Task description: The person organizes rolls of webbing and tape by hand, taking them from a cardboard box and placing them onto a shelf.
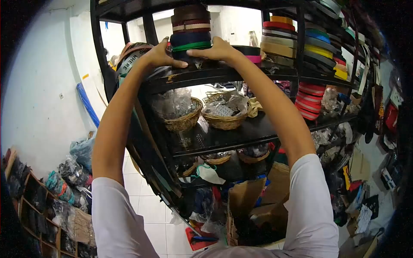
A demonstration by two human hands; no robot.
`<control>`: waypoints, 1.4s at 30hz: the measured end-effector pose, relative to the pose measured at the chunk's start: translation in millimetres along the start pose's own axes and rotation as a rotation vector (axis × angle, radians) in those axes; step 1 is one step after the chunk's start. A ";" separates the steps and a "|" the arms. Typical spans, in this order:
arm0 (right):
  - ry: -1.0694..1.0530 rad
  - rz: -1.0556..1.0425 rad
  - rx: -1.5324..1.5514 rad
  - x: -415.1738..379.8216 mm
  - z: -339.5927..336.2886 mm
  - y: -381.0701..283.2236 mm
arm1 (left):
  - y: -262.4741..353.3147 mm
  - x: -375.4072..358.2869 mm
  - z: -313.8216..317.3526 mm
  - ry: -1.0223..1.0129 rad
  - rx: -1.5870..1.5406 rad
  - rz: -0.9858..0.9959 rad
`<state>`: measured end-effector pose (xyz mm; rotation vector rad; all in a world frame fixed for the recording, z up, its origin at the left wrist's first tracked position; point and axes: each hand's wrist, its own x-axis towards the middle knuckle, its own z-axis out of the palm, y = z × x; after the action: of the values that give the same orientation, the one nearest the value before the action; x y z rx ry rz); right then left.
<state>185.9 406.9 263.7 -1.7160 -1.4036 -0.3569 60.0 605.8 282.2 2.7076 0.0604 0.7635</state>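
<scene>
Reaching overhead: a person in white short sleeves stretches both bare arms up to the top level of a black metal shelf rack (223, 73) and grips a stack of webbing rolls from either side.
Left hand: the left hand (161, 55) presses against the left base of the tall stack of coiled webbing rolls in brown, cream, navy and green (190, 32), fingers (176, 62) curled together under its lower edge.
Right hand: the right hand (217, 49) clamps the same stack from the right, fingers (198, 52) laid flat and close together across the bottom dark roll.
Stack position: the rolls stand upright on the top shelf, near its front edge, between the two hands.
To the right: a second pile of flat rolls in red, orange, tan and black (277, 41) stands near, with a leaning row of yellow, blue and green rolls (322, 47) beyond it.
To the left: grey lettered strap rolls (131, 60) sit just beside the left wrist.
Shelf below: two woven wicker baskets (185, 118) filled with clear plastic bags rest side by side.
Lower right: red-and-white striped rolls (309, 101) are piled at the rack's edge.
Floor: open brown cardboard boxes (258, 206) stand on white tiles at the foot of the rack.
</scene>
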 end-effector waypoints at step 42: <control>-1.518 0.778 -0.256 -709.3 227.6 218.4 | 173.3 -538.4 380.0 -0.894 -0.379 -0.501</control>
<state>86.4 119.3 -450.4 -2.6826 -1.3788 1.5434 -213.2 259.8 -237.4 2.2708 0.3226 -0.5351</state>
